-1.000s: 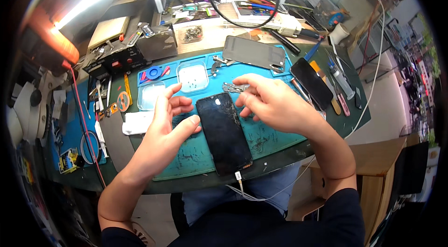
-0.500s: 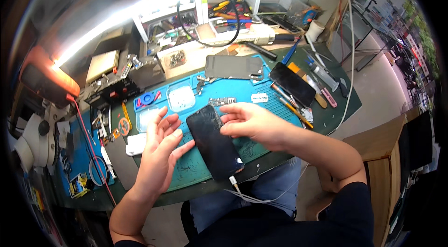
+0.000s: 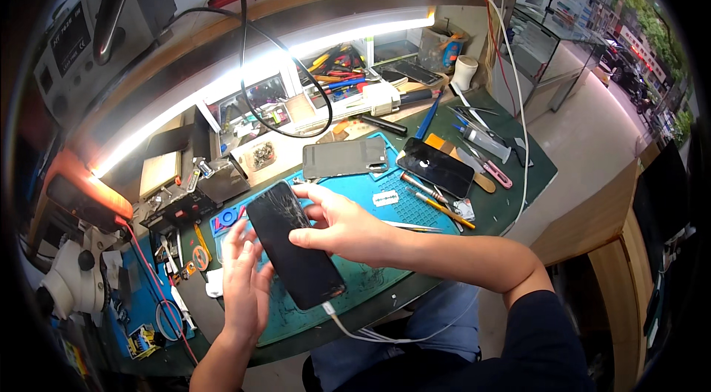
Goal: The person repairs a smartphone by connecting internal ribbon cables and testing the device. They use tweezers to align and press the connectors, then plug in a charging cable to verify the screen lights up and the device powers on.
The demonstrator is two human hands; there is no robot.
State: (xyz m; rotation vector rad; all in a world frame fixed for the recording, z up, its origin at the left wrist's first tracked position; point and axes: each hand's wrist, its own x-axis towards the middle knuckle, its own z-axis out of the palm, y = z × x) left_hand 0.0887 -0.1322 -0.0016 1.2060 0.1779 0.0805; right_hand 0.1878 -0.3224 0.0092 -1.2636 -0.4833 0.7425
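Note:
A black smartphone point(image 3: 292, 248) with cracks across the upper part of its glass is held at a slant over the teal work mat point(image 3: 363, 270). My right hand point(image 3: 341, 225) grips its right edge, thumb on the glass and fingers partly hidden behind. Along the lower left edge my left hand point(image 3: 244, 285) is open, its fingers loosely bent; whether they touch the phone I cannot tell. A white cable plug point(image 3: 328, 307) sits at the phone's bottom end, its cord running right across my lap.
Behind the hands lies a grey phone screen point(image 3: 344, 159); to the right rests another black phone point(image 3: 435, 168) with a pale mark on its glass. A razor blade point(image 3: 385, 198), tweezers point(image 3: 411, 227), screwdrivers, a pink-handled knife point(image 3: 496, 173) and a syringe point(image 3: 485, 142) surround it. Tool bins stand behind.
My right hand has closed on the cracked phone, and my left hand has come to its left edge. A pale mark now shows on the other phone's glass. The view has tilted up.

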